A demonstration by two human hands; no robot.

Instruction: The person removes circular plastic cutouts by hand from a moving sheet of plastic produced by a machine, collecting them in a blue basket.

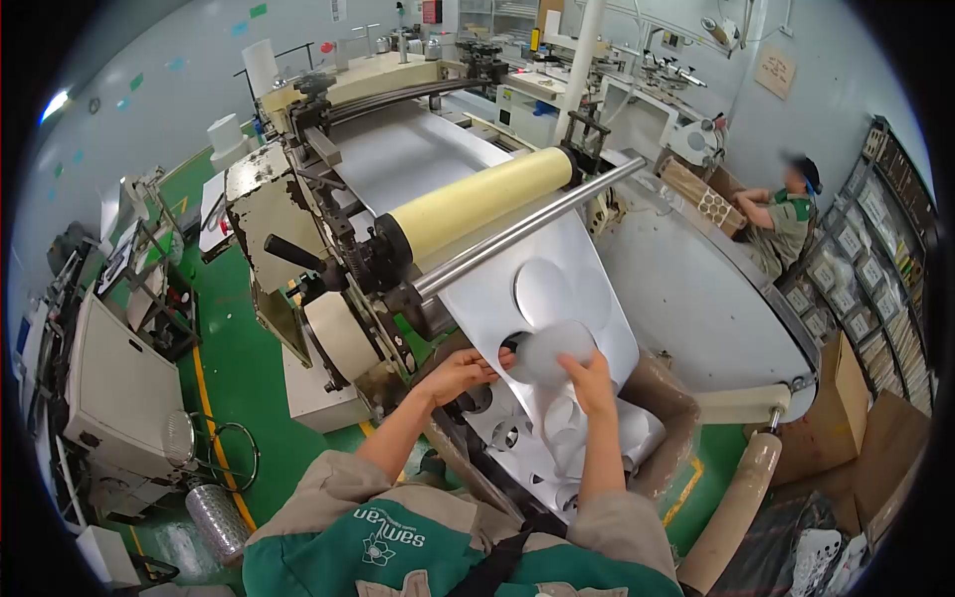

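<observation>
A wide silver sheet (587, 274) hangs from the machine's rollers toward me, with round cut outlines and a dark round hole in it. My right hand (591, 382) grips a round silver disc (553, 350) at its right edge, thumb on top. The disc is tilted over the sheet, beside the hole. My left hand (464, 375) is at the sheet's left edge, by the hole, with its fingers closed on that edge. Below both hands, more silver sheet with round holes (507, 435) lies crumpled in a brown-rimmed bin (680, 413).
A yellow roller (482, 204) and a steel bar (527, 231) span the machine ahead. A black handle (291, 252) juts out at its left. A cardboard tube (736, 507) leans at lower right near cardboard boxes (831, 413). A co-worker (786, 224) sits by a box at right.
</observation>
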